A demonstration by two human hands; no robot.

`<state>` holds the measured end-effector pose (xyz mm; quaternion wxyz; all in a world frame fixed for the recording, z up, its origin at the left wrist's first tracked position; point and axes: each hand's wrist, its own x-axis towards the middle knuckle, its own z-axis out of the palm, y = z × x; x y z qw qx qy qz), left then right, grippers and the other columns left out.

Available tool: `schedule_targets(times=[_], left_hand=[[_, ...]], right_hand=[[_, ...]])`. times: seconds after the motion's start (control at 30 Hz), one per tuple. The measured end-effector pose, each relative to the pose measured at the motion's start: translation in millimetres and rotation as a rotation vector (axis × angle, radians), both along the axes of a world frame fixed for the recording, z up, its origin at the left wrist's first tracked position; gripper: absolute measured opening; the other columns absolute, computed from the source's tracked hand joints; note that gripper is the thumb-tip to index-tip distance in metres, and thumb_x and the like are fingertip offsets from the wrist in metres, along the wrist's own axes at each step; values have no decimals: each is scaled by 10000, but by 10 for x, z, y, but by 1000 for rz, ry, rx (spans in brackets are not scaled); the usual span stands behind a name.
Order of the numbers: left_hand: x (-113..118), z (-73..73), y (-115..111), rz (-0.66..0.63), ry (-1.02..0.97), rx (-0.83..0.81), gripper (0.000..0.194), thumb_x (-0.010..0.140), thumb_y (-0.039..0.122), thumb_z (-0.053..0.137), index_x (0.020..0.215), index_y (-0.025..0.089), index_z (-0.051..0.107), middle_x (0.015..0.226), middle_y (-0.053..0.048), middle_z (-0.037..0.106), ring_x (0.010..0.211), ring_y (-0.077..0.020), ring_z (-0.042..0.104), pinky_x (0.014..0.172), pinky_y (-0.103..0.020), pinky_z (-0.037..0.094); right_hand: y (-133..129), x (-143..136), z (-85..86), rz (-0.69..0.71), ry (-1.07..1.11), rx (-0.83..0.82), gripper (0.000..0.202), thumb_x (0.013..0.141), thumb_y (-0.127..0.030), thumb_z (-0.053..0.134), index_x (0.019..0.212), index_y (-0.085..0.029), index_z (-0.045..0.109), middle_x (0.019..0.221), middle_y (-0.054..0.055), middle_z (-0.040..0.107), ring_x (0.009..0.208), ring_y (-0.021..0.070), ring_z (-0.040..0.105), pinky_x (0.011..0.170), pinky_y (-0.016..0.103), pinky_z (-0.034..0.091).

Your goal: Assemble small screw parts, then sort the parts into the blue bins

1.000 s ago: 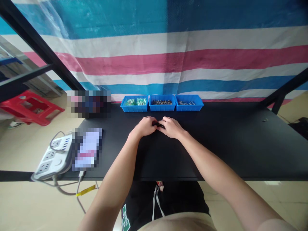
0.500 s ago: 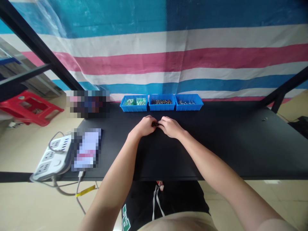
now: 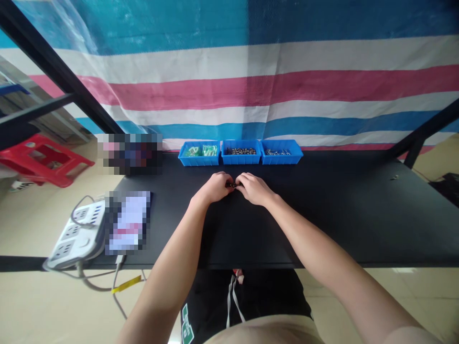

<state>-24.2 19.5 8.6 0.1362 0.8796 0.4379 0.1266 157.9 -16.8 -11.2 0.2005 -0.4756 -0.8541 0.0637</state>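
Sitting between left hand (image 3: 217, 187) and right hand (image 3: 254, 189), small dark piece (image 3: 235, 185), pinched by both hands.

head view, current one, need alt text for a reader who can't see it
A person's bare left hand and right hand hold a small dark object between them over a flat black tabletop. Beyond sit three blue rectangular plastic bins of small parts.
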Motion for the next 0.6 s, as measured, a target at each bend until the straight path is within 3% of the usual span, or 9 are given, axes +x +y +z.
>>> schedule_targets(times=[0.3,0.6], left_hand=[[8,45,-25,15,28,-45,141,767,197,683,902,157,697,885,-68,699,823,-212,645,756,-291,494],[8,13,-18,-19,55,-6,127,788,213,656,897,172,707,880,-71,705,821,-217,647,734,-293,486]], right_hand=[[17,-4,-42,13,40,48,62,939,-212,527,940,-190,585,944,67,655,915,204,578,747,313,437],[37,-1,-61,-74,115,113,84,941,-190,510,955,-198,593,953,76,683,911,208,604,720,303,449]])
